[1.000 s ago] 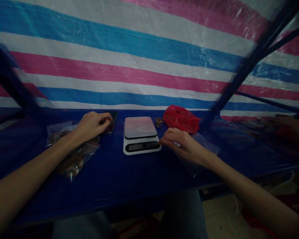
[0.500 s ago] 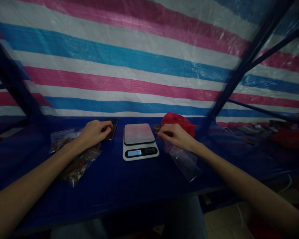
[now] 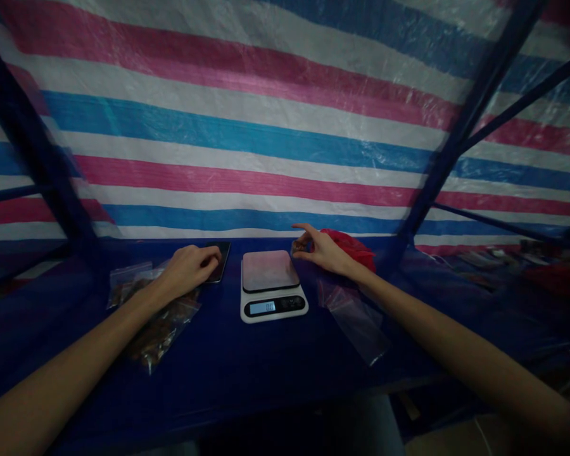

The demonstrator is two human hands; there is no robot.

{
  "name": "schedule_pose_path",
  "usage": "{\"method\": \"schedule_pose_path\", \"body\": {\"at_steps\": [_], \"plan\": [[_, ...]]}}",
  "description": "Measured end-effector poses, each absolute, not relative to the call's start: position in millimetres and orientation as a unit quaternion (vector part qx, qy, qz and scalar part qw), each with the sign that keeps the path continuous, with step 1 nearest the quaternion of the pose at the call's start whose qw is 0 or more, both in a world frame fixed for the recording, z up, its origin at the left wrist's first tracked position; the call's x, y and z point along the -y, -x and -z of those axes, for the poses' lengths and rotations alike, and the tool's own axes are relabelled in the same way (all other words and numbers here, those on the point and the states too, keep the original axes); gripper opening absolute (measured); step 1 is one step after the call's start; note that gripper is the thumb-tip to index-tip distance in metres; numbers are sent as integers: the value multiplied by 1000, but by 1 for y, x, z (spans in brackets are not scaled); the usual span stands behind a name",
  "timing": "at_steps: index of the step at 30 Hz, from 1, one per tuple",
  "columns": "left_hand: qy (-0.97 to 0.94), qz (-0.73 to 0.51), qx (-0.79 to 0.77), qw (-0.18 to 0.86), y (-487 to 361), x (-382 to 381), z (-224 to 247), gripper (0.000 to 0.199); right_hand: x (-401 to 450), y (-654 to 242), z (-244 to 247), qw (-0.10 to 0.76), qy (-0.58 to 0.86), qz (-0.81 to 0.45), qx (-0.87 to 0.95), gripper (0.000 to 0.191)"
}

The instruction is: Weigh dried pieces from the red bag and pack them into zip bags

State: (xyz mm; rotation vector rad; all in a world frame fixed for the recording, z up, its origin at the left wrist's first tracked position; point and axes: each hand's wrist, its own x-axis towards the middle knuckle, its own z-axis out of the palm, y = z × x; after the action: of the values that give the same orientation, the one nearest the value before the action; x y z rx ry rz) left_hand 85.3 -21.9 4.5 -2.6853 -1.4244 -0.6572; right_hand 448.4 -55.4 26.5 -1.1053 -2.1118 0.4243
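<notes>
My left hand [image 3: 193, 267] rests with loosely curled fingers on the edge of a dark flat phone [image 3: 221, 256], and nothing shows in its fingers. Under and beside my left forearm lie clear zip bags [image 3: 159, 335] of brown pieces. My right hand [image 3: 323, 252] holds a small cup [image 3: 299, 247] with brown contents between thumb and fingers, its index finger stretched out above. The cup is just off the right rear corner of a white kitchen scale [image 3: 270, 272], whose platform is bare and whose display is lit.
Flat clear zip bags [image 3: 356, 320] lie right of the scale. Behind my right hand is a red plastic bag [image 3: 354, 247]. Blue metal posts [image 3: 437, 171] stand at both sides, and a striped plastic sheet [image 3: 247, 139] hangs behind the blue table [image 3: 228, 373].
My right hand has moved from beside the cup to around it, and the cup sits slightly farther back and higher. The view has tilted up slightly. My left hand stays by the phone.
</notes>
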Motion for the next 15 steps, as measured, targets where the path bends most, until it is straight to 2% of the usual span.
{"method": "schedule_pose_path", "body": {"at_steps": [4,11,13,15], "plan": [[862,207,463,19,-85,21,-4,33,66,-416,-46,369,379,-197,826,68],[866,213,452,37,-83,22,-6,33,73,-405,-25,284,387,-194,856,82],[867,214,448,39,-83,23,-7,32,83,-425,-29,301,399,-151,853,74],[868,218,443,39,-83,23,-7,32,97,-451,-35,308,420,-108,847,48]]}}
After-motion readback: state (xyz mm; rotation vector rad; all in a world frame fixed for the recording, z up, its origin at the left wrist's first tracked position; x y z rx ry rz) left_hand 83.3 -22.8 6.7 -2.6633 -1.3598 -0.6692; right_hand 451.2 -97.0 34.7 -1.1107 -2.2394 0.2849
